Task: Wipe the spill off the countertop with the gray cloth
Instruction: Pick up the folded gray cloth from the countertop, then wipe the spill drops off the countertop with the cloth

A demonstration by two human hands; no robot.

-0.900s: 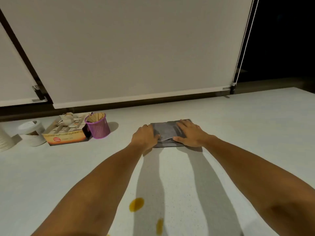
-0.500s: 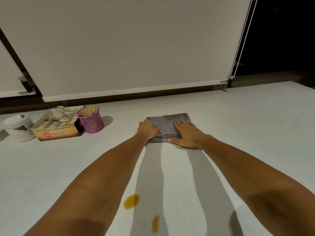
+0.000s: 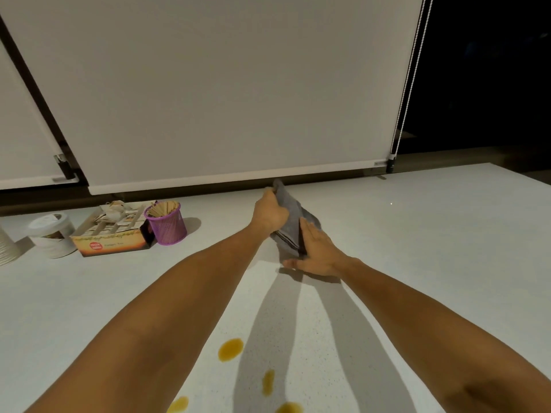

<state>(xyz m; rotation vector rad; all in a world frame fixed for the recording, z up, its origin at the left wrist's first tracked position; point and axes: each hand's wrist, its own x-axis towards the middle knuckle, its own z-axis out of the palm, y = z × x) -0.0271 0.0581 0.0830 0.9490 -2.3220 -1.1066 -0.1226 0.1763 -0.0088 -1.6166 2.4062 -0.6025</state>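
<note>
The folded gray cloth stands on edge above the white countertop, far centre. My left hand is closed around its upper left part and holds it up. My right hand lies flat against the cloth's lower right side, fingers straight, its heel on the counter. The spill is several yellow-orange drops near me: one round drop, a narrow drop, and two more at the bottom edge of the view.
At far left stand a purple mesh cup of wooden sticks, an open cardboard box, a white tub and a ribbed white cup. A roller blind with its bead cord hangs behind the counter.
The cloth lay flat under both hands; now my left hand has lifted it up on edge, and my right hand has slid to its lower right side.
</note>
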